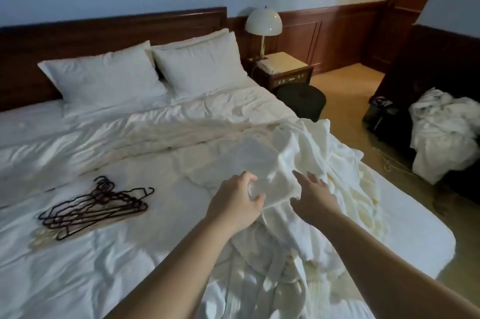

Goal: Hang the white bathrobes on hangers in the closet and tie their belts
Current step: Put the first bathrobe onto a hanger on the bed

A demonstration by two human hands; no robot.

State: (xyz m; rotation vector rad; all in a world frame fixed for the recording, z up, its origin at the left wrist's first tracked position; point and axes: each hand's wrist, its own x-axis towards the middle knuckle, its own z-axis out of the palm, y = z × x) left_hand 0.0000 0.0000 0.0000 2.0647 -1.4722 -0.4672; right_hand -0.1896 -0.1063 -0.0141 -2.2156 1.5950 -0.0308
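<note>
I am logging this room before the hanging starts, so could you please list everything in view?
bathrobes: a heap, white, bed's right side
hangers: a stack, dark, bed's left side
pillows: several, white, at headboard
bed: one, white linen
lamp: one, white dome, on nightstand
nightstand: one, brown, beside bed
stool: one, dark, by nightstand
linen pile: one, white, far right
left hand: gripping robe fabric
right hand: fingers straight, at the robe
</note>
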